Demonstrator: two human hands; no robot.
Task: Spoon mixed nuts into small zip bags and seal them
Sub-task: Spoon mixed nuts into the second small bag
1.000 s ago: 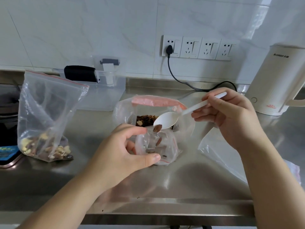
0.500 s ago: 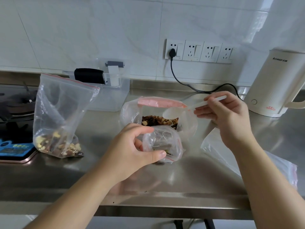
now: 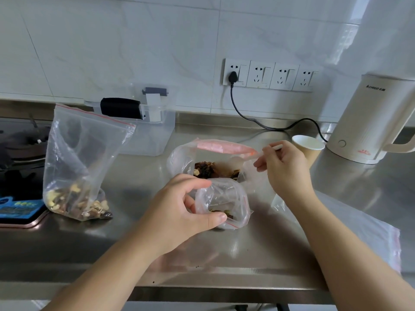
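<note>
The steel counter [image 3: 280, 239] was spread across the whole view, and everything else was placed around the small bag [image 3: 224, 203] at its middle. Far right of that bag and back by the wall, a cream kettle [image 3: 368, 122] was stood. To the bag's left, a big zip bag [image 3: 83, 162] was propped upright, a layer of nuts settled in its bottom. Behind that one, a clear tub [image 3: 152, 129] was set against the wall. Directly behind the small bag and touching it, a nut bag [image 3: 208, 162] was held open, its pink-edged mouth rolled back and dark nuts [image 3: 211, 170] exposed inside. Right of the small bag, a flat plastic sheet [image 3: 368, 234] was laid on the steel. A paper cup [image 3: 307, 147] was seen back right, near the kettle. The small bag itself was gripped at its rim by the left hand [image 3: 179, 214], thumb and fingers curled round the opening, a few nuts lying in it. A white spoon [image 3: 249, 157] was pinched by the right hand [image 3: 285, 167], its bowl dipped into the nut bag.
</note>
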